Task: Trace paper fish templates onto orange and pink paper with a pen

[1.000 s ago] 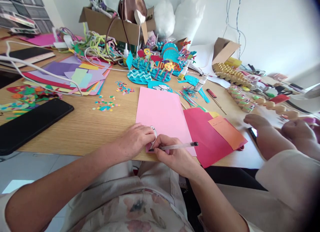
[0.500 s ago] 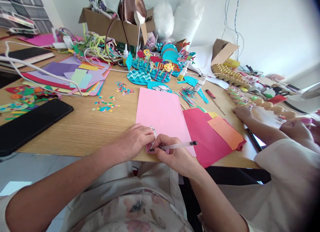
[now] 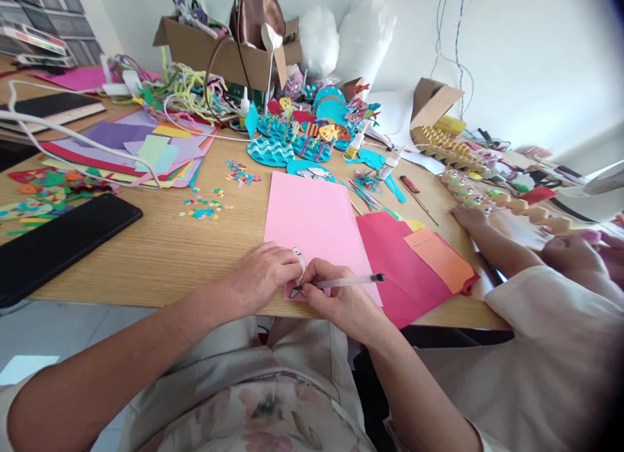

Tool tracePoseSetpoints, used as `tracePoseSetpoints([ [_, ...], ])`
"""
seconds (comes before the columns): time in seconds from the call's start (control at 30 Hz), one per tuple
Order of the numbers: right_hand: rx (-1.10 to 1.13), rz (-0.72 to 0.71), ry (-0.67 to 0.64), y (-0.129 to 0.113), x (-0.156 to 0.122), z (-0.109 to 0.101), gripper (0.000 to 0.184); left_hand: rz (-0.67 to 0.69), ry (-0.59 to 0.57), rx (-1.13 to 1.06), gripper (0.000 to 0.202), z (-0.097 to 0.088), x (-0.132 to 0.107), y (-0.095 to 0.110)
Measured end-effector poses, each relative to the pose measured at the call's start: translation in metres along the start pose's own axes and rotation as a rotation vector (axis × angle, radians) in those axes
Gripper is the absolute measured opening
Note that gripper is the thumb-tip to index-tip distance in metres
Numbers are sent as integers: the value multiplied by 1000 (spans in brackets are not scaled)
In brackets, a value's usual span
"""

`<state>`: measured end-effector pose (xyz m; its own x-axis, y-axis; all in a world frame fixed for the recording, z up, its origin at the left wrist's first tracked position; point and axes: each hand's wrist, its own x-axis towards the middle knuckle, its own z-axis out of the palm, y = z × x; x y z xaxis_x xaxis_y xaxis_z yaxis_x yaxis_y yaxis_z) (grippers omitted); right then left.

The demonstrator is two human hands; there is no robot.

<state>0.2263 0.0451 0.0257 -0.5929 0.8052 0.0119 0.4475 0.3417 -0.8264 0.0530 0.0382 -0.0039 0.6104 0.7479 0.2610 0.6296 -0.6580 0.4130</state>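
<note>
A pink paper sheet [image 3: 314, 221] lies on the wooden table [image 3: 160, 257] in front of me. My left hand [image 3: 260, 276] presses a small white paper cutout [image 3: 298, 260] onto the sheet's near left corner, fingers curled over it. My right hand [image 3: 336, 299] grips a clear pen [image 3: 348, 282], its tip at the cutout's edge and its dark cap end pointing right. The two hands touch at the cutout.
Red paper [image 3: 400, 263] and an orange piece [image 3: 439, 257] lie right of the pink sheet. A black tablet [image 3: 58, 240] sits at left, coloured sheets [image 3: 131, 149] behind it. Teal paper crafts [image 3: 307, 133], glue bottles and a cardboard box [image 3: 219, 45] crowd the back. Another person's hand [image 3: 470, 218] rests at right.
My hands have stayed at the cutout, the pen barely shifting. The other person's arm at right has stretched forward, the hand now resting farther up the table.
</note>
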Motion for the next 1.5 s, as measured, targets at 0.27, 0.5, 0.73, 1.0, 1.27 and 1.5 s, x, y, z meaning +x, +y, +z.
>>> tracePoseSetpoints([
  [0.27,-39,20,48,3,2,-1,13,-6,-16,15,15,0,0,0],
  [0.5,62,26,29,3,-1,0,12,15,9,-6,14,2,0,-2],
  [0.73,33,-3,-44,-2,-5,2,14,22,26,1,14,5,-2,-5],
  [1.0,-15,-10,-41,-2,-6,1,14,13,22,-24,17,2,-1,-2],
  [1.27,-58,18,31,2,-1,0,11,7,13,-31,15,2,-2,-2],
  [1.5,-78,33,36,2,0,-2,10,4,15,-13,8,5,-4,-4],
])
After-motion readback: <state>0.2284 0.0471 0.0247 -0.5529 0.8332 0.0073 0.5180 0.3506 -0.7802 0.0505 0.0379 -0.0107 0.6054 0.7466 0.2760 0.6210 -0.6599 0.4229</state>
